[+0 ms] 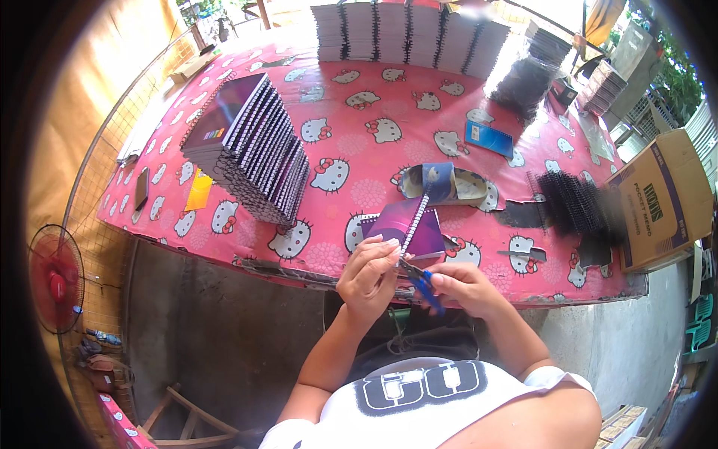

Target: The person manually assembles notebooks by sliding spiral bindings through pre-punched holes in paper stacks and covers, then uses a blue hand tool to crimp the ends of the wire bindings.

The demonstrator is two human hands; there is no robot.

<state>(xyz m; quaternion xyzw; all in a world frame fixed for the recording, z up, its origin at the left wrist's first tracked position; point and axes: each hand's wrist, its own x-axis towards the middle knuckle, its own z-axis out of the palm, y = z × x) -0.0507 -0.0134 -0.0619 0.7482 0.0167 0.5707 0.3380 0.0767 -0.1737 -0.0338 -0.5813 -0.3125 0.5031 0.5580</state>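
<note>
A purple spiral-bound notebook (404, 227) lies at the table's near edge, its spiral binding running up and away from me. My left hand (370, 273) pinches the near end of the spine, fingers pressed together around it. In my right hand (467, 288) is a pair of blue-handled pliers (420, 280). Their jaws are at the spine's near end, close against my left fingertips; whether they touch the wire I cannot tell. Just beyond the notebook lies a dark slide slipper (441, 183). To the left rises a tall stack of spiral notebooks (258, 153) with dark purple covers.
More bound stacks of paper (407, 34) line the far edge. At right, black plastic coils (576, 206) lie beside an open cardboard box (662, 206). A blue flat packet (488, 138) and a yellow card (198, 190) are on the pink tablecloth (336, 97). A red fan (56, 280) stands left.
</note>
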